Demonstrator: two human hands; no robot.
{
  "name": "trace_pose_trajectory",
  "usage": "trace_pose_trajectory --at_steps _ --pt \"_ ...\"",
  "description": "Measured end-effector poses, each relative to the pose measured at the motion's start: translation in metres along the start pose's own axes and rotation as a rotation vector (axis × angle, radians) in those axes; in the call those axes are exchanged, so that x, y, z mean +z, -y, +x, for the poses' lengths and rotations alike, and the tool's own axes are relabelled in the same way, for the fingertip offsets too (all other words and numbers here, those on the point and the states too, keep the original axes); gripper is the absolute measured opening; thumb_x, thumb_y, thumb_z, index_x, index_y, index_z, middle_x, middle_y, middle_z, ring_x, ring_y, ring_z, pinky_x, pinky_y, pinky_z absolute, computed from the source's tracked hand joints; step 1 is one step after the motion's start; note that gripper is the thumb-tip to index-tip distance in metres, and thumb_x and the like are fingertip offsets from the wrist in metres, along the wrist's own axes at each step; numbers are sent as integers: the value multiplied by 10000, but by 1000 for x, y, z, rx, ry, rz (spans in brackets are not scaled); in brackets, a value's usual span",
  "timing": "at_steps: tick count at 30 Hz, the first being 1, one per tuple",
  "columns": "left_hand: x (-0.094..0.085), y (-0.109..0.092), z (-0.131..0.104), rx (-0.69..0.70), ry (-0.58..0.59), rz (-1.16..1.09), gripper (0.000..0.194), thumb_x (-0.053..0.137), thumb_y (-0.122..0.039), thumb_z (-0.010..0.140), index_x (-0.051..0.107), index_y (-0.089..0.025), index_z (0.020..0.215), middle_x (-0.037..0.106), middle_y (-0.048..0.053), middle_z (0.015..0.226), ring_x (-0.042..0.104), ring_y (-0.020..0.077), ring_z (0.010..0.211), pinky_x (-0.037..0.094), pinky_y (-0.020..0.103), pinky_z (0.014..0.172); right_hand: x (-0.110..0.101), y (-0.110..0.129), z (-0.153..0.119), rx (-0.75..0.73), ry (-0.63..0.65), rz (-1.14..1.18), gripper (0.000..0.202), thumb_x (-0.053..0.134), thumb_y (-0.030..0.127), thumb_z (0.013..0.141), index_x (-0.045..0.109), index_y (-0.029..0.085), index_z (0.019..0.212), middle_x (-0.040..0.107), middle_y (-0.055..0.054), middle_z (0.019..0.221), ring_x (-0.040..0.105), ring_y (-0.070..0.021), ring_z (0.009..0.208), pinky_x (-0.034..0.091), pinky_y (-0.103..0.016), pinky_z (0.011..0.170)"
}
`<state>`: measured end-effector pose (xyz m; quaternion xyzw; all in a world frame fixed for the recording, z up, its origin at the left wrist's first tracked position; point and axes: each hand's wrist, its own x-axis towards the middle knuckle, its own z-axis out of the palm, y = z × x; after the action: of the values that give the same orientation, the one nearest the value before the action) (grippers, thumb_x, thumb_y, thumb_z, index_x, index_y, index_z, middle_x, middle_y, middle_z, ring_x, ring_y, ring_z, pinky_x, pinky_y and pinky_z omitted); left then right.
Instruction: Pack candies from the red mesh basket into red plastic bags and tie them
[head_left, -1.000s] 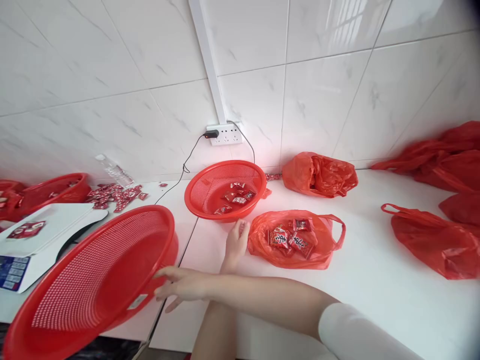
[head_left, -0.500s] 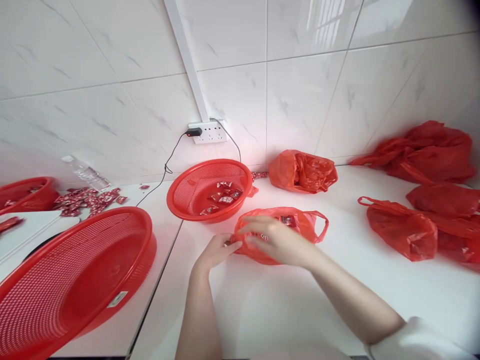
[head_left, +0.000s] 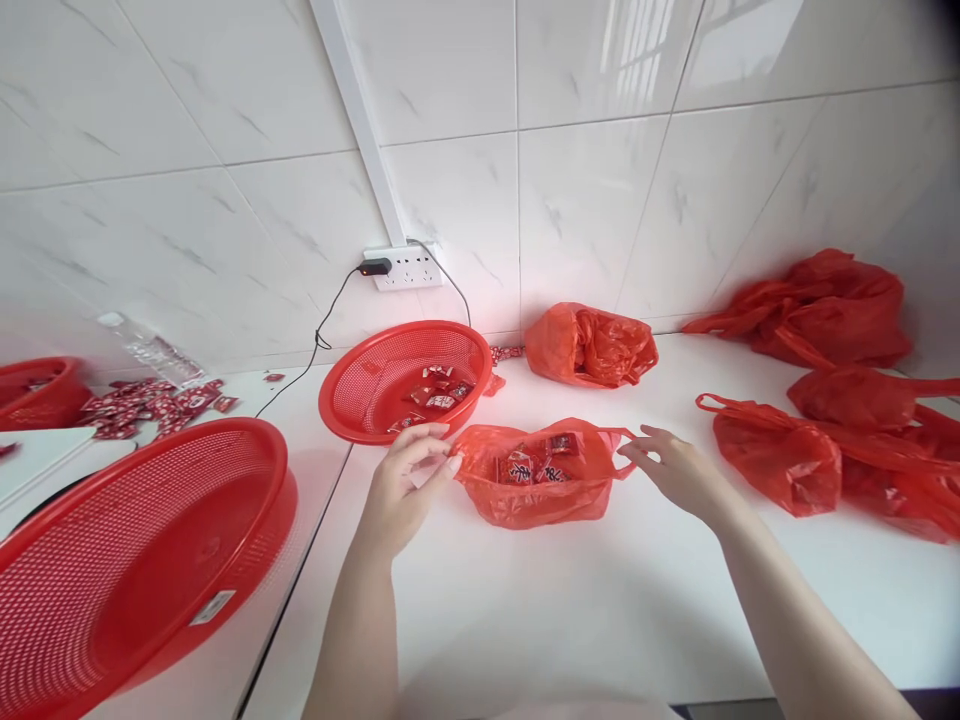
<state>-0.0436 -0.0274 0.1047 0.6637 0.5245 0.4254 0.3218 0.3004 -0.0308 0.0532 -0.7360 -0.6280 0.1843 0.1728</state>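
A thin red plastic bag (head_left: 547,505) lies on the white table with its mouth spread, and several small printed red packets (head_left: 519,468) show inside. My left hand (head_left: 409,480) pinches the bag's left end between thumb and fingers. At the other end, my right hand (head_left: 671,462) has its fingers closed on the bag's right handle loop. Just behind my left hand stands a round red plastic basket (head_left: 349,405) with several more packets (head_left: 441,396) in it.
A large red basket (head_left: 274,460) fills the left front. Behind it are a heap of small packets (head_left: 154,402), a clear bottle (head_left: 150,350) and another red basket (head_left: 67,395). A bundled red bag (head_left: 551,345) rests by the wall; filled red bags (head_left: 787,465) lie right. A power strip (head_left: 405,268) hangs on the wall.
My right hand has moved from over the bag's mouth to its right handle. My left hand has shifted slightly left. The bag is now stretched wider, showing the packets.
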Motion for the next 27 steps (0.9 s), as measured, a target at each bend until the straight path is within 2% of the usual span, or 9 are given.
trace_pose_trajectory --at_steps 4,8,11,15,17,19,21,23,27 --pt "2 -3 3 -45 23 -104 172 693 -373 779 710 -215 845 557 79 1274 521 260 1203 453 377 977 3 7 1 103 56 -91 421 360 418 905 722 228 1004 668 -129 1125 659 -274 930 486 -376 722" --pt "2 -6 12 -127 91 -312 188 707 -360 767 734 -212 878 568 88 1332 449 293 1296 360 433 1064 -4 12 0 64 152 -50 435 348 421 908 733 223 869 719 -97 841 663 -256 752 471 -339 612" --pt "1 -13 25 -113 129 -505 239 676 -335 789 734 -207 982 602 97 1304 428 301 1317 311 461 1091 -17 21 1 -40 -31 34 396 412 439 901 740 224 951 734 -90 953 678 -259 807 505 -354 674" --pt "4 -28 39 32 221 -689 390 644 -331 793 673 -223 1166 623 109 1263 484 327 1260 385 488 1025 -40 46 -1 -373 -451 226 338 456 377 923 684 241 1132 683 -69 1166 633 -277 1076 515 -422 869" --pt "8 -35 41 124 185 -724 490 649 -326 788 596 -259 1271 664 92 1158 549 306 1181 414 481 998 -49 62 -4 -541 -624 316 336 472 330 931 634 258 1217 633 -57 1257 541 -277 1227 448 -476 1002" --pt "11 -41 41 211 123 -742 600 660 -302 785 492 -299 1360 682 39 951 629 247 1021 435 462 981 -54 78 -9 -645 -684 385 396 501 309 926 551 285 1319 556 -43 1360 456 -275 1314 376 -499 1082" --pt "13 -47 40 246 124 -749 687 668 -274 783 396 -328 1412 602 -32 757 643 157 750 489 422 907 -55 93 -14 -702 -651 443 489 512 310 924 439 317 1408 466 -29 1446 377 -275 1370 358 -495 1103" --pt "14 -51 36 196 204 -717 733 671 -251 785 340 -343 1433 501 -73 670 533 86 540 536 338 744 -52 107 -19 -748 -559 495 550 514 314 924 360 327 1452 404 -23 1490 302 -273 1409 351 -489 1112" --pt "24 -60 26 20 429 -516 787 754 -207 698 404 -329 1392 556 -25 755 542 125 611 506 264 588 -42 129 -25 -882 -321 577 632 538 285 908 287 293 1488 342 -55 1522 288 -269 1415 360 -475 1112"
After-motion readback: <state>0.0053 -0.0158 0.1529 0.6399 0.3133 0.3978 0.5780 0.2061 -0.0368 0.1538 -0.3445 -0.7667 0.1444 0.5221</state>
